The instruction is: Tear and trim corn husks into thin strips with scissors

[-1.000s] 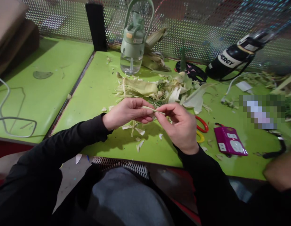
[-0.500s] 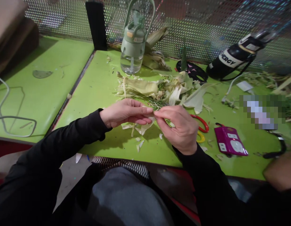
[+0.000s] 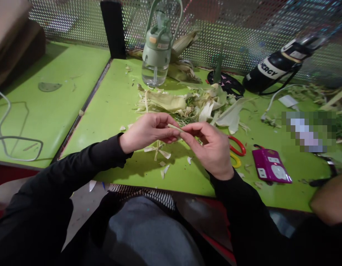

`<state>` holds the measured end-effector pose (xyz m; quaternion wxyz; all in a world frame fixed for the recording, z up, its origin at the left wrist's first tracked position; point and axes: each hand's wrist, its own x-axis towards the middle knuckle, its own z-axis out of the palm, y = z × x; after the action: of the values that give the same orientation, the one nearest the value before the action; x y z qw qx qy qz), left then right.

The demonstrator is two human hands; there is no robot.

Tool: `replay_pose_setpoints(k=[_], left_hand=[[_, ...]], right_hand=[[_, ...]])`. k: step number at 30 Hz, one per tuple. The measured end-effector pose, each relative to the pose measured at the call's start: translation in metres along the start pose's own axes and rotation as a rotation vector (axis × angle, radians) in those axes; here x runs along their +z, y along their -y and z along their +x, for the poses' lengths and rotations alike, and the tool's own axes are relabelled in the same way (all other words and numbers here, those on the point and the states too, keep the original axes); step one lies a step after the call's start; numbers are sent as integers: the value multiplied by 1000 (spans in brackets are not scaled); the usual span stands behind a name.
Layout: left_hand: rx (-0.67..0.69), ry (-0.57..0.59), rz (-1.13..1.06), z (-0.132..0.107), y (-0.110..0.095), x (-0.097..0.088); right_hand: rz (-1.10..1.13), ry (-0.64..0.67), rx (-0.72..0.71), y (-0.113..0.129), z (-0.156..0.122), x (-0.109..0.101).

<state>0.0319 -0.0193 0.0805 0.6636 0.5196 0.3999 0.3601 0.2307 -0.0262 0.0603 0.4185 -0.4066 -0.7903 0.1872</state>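
Both hands meet above the green table [image 3: 110,107], a little in front of a heap of pale corn husks [image 3: 187,105]. My left hand [image 3: 149,131] is closed, pinching one end of a thin pale husk strip [image 3: 175,128]. My right hand [image 3: 209,147] pinches the same strip from the other side with thumb and forefinger. Below the hands lie small husk scraps [image 3: 158,150] on the table.
A green water bottle [image 3: 157,48] stands at the back by the mesh wall. A black bottle [image 3: 276,64] lies at the back right. Red and yellow scissor handles [image 3: 237,149] and a magenta device [image 3: 269,168] lie right of my hands. Another person's hand [image 3: 330,199] shows at the right edge.
Both hands dipped lower with a wider husk piece hanging below them half a second ago, then rose again; now only a thin strip shows between the fingertips.
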Motion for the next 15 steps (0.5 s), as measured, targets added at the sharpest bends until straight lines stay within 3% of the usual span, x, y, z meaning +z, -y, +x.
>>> replay_pose_setpoints(k=[5, 10, 12, 15], left_hand=[[-29, 23, 73, 5, 3, -8], [-101, 192, 129, 8, 0, -21], [-31, 208, 243, 8, -1, -22], [144, 106, 448, 6, -3, -20]], right_hand=[[-92, -61, -30, 3, -2, 3], [-35, -121, 39, 3, 0, 2], [14, -78, 88, 2, 1, 1], [80, 28, 129, 2, 2, 0]])
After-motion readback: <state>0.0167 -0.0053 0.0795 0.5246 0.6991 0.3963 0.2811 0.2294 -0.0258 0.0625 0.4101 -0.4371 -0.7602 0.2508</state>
